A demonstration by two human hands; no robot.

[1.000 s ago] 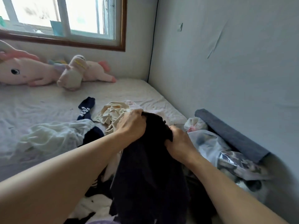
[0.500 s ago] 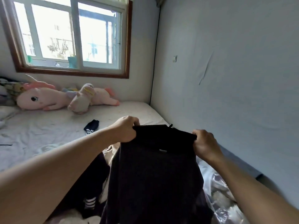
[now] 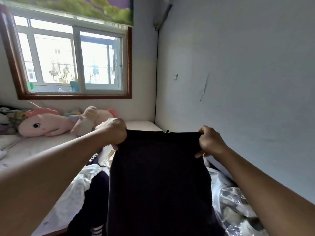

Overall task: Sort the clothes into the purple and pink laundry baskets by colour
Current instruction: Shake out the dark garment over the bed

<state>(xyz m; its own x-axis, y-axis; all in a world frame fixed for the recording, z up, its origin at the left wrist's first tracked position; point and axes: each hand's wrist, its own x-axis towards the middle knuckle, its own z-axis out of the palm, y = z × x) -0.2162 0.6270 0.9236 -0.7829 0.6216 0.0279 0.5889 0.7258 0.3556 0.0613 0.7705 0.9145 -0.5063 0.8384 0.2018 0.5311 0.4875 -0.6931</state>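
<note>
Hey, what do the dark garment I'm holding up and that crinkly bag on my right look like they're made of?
Dark garment: probably a soft knit or fleece; matte, slightly fuzzy, hanging limp. Crinkly bag: likely thin clear plastic film; glossy highlights, sharp wrinkles, contents showing through.

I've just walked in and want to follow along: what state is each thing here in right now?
Black garment: held up, stretched flat, hanging down.
Left hand: grips the garment's top left corner.
Right hand: grips the top right corner.
White cloth: crumpled on the bed.
Unicorn toy: lying on its side.
Window: panes look closed.
Baskets: not in view.
</note>
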